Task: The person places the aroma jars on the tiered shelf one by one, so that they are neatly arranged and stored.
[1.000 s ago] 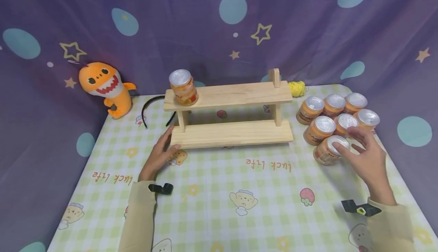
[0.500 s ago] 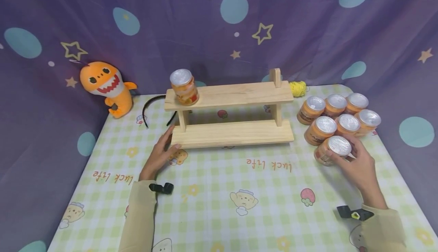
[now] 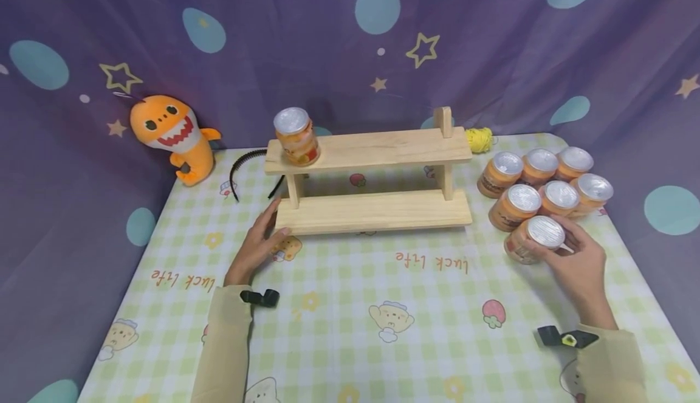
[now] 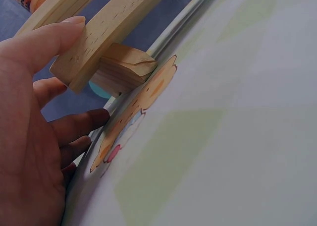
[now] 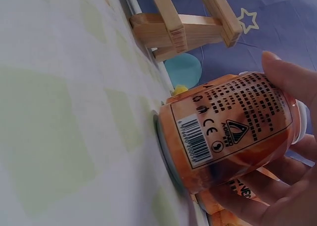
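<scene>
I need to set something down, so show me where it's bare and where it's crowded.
Bare: upper shelf board, between its single jar and right end post; lower shelf board, between its supports; tablecloth in front, between left hand and right hand. Crowded: right of the boards, where jars stand close together, the right hand gripping the nearest.

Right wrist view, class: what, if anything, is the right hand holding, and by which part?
The right hand holds an orange can by its sides, thumb near the lid, fingers on the opposite side.
</scene>
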Demonstrator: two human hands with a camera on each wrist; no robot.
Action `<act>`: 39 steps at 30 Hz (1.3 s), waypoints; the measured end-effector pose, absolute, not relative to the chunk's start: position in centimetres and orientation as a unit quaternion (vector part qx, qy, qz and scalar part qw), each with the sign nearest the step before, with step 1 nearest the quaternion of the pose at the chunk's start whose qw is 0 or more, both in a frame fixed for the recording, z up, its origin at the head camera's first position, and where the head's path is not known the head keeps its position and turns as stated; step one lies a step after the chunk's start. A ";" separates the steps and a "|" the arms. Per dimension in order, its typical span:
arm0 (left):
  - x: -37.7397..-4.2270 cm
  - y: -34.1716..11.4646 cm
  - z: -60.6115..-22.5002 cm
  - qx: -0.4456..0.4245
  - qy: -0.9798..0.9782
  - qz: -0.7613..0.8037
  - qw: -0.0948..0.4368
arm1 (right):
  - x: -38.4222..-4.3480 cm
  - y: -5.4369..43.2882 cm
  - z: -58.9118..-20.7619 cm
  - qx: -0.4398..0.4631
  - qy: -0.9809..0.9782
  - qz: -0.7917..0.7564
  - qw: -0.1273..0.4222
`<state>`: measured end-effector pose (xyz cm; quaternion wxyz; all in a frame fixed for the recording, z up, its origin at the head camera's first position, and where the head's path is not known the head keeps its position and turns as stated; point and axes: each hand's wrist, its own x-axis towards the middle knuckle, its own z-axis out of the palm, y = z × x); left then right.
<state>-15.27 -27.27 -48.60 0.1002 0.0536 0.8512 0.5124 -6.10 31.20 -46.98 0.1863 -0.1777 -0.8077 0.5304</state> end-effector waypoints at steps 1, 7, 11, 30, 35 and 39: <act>-15.2 -27.1 -48.2 0.055 0.851 0.513 0.102 | -6.1 31.3 -46.9 -0.183 -0.806 0.533 0.183; -14.5 -26.3 -46.2 0.062 0.851 0.511 0.106 | -6.1 31.3 -46.5 -0.197 -0.807 0.531 0.166; -14.3 -26.1 -45.9 0.059 0.852 0.509 0.108 | -5.8 31.2 -45.7 -0.195 -0.808 0.531 0.167; -14.4 -25.9 -45.9 0.058 0.854 0.506 0.104 | -5.9 30.8 -39.5 -0.099 -0.762 0.606 0.205; -14.5 -26.2 -46.1 0.056 0.857 0.501 0.106 | -6.4 30.7 -37.8 -0.067 -0.750 0.624 0.209; -14.5 -26.2 -46.2 0.054 0.857 0.502 0.106 | -6.7 30.5 -36.6 -0.034 -0.750 0.624 0.216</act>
